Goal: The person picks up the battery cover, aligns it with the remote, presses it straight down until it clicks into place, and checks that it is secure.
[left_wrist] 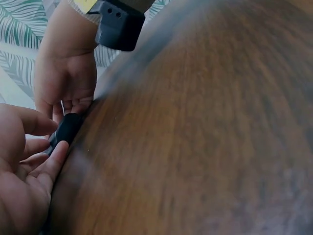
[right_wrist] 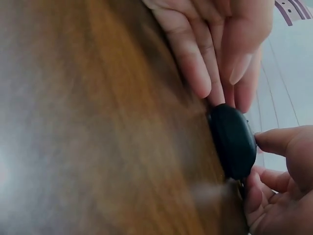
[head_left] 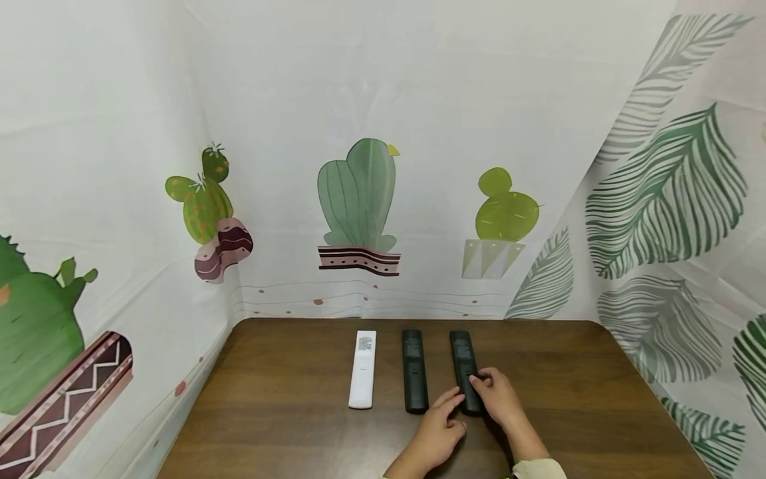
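Observation:
Three remote controls lie side by side with their backs up. On the left is a white remote control (head_left: 362,372); a black remote control (head_left: 414,372) lies in the middle. Both hands are at the black remote control on the right (head_left: 463,352). The left hand (head_left: 435,436) touches its left edge near the lower end with extended fingertips. From the other side the right hand (head_left: 499,399) holds it, thumb on its back and fingers bent along its right edge. In the right wrist view, the rounded end of this black remote control (right_wrist: 234,142) shows between the hands.
The remotes lie on a brown wooden table (head_left: 281,379) with rounded far corners. Behind and beside it hangs a white cloth (head_left: 431,100) printed with cacti and leaves. A black wrist camera (left_wrist: 120,25) sits on the right wrist.

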Action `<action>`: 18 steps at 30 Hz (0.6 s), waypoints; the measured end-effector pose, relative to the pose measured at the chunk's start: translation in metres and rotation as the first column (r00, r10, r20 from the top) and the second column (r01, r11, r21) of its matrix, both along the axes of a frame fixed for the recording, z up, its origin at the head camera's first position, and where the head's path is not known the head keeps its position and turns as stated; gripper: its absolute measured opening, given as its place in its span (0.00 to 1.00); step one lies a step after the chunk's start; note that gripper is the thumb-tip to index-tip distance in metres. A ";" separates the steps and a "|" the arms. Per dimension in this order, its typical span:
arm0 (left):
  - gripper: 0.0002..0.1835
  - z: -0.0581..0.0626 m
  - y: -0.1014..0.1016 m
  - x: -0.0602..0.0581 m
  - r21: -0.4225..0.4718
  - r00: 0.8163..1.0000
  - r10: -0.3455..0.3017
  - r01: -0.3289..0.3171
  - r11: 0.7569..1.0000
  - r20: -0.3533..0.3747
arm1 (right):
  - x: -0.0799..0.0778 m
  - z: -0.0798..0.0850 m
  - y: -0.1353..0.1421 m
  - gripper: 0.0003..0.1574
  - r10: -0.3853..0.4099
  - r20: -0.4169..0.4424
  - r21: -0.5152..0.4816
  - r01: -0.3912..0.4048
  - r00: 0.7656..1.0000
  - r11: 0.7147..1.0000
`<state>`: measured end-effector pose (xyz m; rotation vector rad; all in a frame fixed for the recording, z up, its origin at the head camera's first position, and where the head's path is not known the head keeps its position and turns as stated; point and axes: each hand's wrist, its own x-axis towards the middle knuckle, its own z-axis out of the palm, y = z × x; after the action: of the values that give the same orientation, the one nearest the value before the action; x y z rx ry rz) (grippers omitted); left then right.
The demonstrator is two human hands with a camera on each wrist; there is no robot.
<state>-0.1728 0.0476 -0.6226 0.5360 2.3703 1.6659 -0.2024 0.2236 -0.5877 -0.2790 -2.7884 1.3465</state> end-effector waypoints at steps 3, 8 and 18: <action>0.30 -0.001 -0.001 0.001 -0.003 1.000 -0.001 0.001 1.000 -0.014 | 0.002 0.000 0.000 0.26 0.001 -0.007 0.000 -0.001 1.000 1.000; 0.30 -0.002 -0.002 0.000 0.015 1.000 -0.007 0.007 1.000 -0.011 | 0.003 -0.001 -0.001 0.26 -0.007 -0.001 -0.016 0.007 1.000 1.000; 0.30 -0.003 -0.002 -0.001 0.047 1.000 -0.012 0.011 0.999 0.021 | 0.001 -0.003 0.002 0.25 -0.009 0.023 -0.075 0.011 1.000 0.997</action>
<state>-0.1734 0.0458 -0.6256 0.5359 2.3138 1.7173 -0.2015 0.2258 -0.5903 -0.3123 -2.7549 1.4567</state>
